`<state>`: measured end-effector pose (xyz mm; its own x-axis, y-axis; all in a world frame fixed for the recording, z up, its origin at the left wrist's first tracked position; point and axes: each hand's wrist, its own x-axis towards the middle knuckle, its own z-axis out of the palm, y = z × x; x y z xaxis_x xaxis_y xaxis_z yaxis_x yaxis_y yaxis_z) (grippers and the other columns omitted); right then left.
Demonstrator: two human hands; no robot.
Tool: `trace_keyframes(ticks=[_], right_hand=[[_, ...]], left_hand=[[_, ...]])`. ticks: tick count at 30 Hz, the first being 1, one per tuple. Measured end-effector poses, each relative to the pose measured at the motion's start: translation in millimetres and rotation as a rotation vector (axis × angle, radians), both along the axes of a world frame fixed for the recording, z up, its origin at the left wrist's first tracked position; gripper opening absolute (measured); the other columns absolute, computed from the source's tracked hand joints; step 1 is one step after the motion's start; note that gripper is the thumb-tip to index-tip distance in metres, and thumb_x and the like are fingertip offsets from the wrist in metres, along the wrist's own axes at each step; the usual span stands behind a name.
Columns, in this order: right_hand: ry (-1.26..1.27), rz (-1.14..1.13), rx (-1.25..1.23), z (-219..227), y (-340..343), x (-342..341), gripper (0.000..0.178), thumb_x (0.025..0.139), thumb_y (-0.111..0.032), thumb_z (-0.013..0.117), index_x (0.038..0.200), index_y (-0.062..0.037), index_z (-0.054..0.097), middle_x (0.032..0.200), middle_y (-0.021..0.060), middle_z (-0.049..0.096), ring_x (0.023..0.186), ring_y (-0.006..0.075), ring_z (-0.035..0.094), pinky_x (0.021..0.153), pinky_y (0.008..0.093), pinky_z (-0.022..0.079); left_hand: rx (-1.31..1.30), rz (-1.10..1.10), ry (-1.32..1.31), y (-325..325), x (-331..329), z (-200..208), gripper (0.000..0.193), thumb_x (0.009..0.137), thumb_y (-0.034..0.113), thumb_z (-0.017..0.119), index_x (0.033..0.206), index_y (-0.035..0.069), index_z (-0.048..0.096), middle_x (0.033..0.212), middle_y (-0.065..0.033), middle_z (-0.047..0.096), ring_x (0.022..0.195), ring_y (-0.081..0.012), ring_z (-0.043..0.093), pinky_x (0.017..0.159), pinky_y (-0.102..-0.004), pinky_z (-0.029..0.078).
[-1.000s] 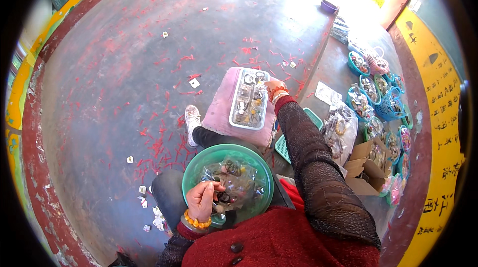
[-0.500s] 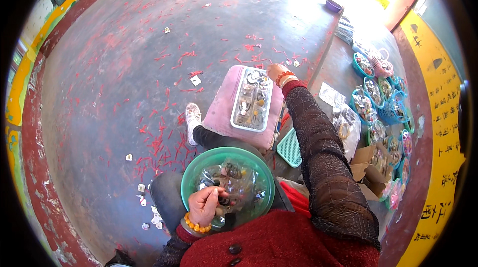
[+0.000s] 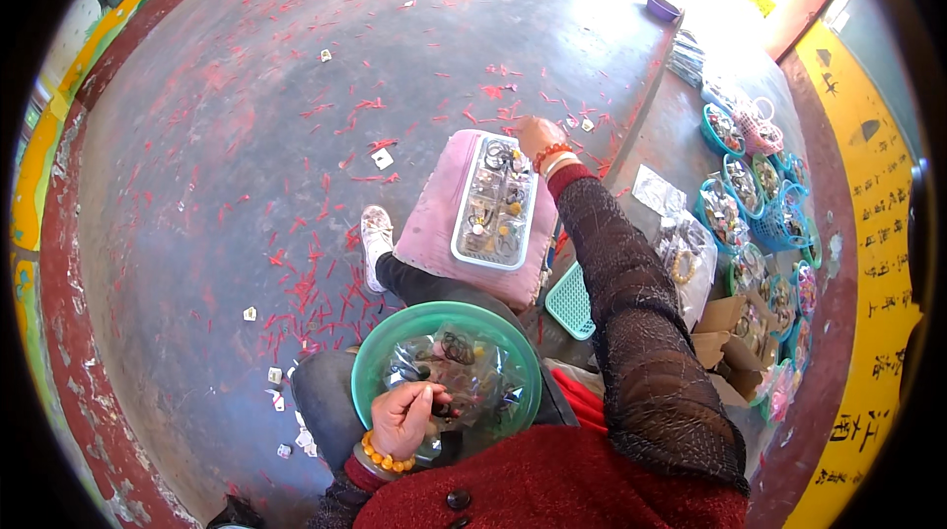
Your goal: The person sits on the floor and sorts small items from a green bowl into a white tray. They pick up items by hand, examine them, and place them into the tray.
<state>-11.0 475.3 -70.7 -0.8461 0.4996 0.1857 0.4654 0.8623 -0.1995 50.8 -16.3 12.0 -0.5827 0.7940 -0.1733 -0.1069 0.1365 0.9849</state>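
My left hand (image 3: 402,417) is closed in a pinch over the near left part of a green plastic bowl (image 3: 367,356) on my lap. What its fingertips hold is too small to make out. Clear plastic bags (image 3: 473,363) with dark bands and small trinkets lie in the bowl. Stretched forward, my right hand (image 3: 539,135) is curled at the far right corner of a white compartment tray (image 3: 461,233). Its fingertips are hidden. Dark hair ties (image 3: 498,154) and small ornaments fill the tray, which rests on a pink cushioned seat (image 3: 431,223).
At the right stand several baskets (image 3: 723,213) of packaged trinkets, an open cardboard box (image 3: 725,332) and a clear bag (image 3: 691,263). A green mesh basket (image 3: 571,302) is beside the seat. Red scraps (image 3: 321,302) litter the floor; a purple basin (image 3: 662,8) sits far off.
My right hand has moved slightly left and back along the tray's far right corner. The left hand stays pinched over the bowl. The whole view has shifted slightly.
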Motion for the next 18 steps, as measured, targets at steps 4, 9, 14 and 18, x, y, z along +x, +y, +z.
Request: trace_keyframes(ticks=[4,9,14,18], right_hand=[[-0.197,-0.073,-0.055,-10,-41,6,0.038,0.088,-0.030,0.045,0.120,-0.0111,0.054,0.129,0.0180,0.047,0.118,0.0345,0.046,0.095,0.0457,0.039],[-0.358,-0.122,-0.256,15,-92,9,0.064,0.092,-0.047,0.034,0.144,-0.0109,0.023,0.151,0.0157,0.014,0.141,0.0328,0.006,0.112,0.0470,0.007],[-0.356,-0.127,-0.227,6,-96,11,0.065,0.091,-0.050,0.032,0.143,-0.0115,0.027,0.151,0.0145,0.015,0.140,0.0331,0.008,0.111,0.0484,0.007],[-0.369,-0.121,-0.208,-4,-93,12,0.064,0.091,-0.050,0.032,0.143,-0.0112,0.028,0.151,0.0143,0.016,0.140,0.0330,0.008,0.111,0.0490,0.006]], left_hand=[[0.025,-0.035,-0.046,4,-2,2,0.018,0.092,0.006,0.048,0.097,-0.006,0.061,0.083,-0.0111,0.066,0.072,-0.0162,0.065,0.067,-0.0265,0.053],[0.013,-0.045,-0.083,6,0,5,0.020,0.093,0.007,0.046,0.098,-0.007,0.059,0.083,-0.0121,0.065,0.072,-0.0187,0.066,0.066,-0.0277,0.054],[0.000,-0.031,-0.112,7,1,7,0.020,0.093,0.007,0.047,0.098,-0.007,0.060,0.083,-0.0118,0.065,0.071,-0.0181,0.065,0.066,-0.0277,0.054],[-0.013,-0.049,-0.083,7,1,9,0.020,0.093,0.008,0.047,0.098,-0.007,0.060,0.083,-0.0114,0.065,0.071,-0.0169,0.065,0.066,-0.0279,0.054]])
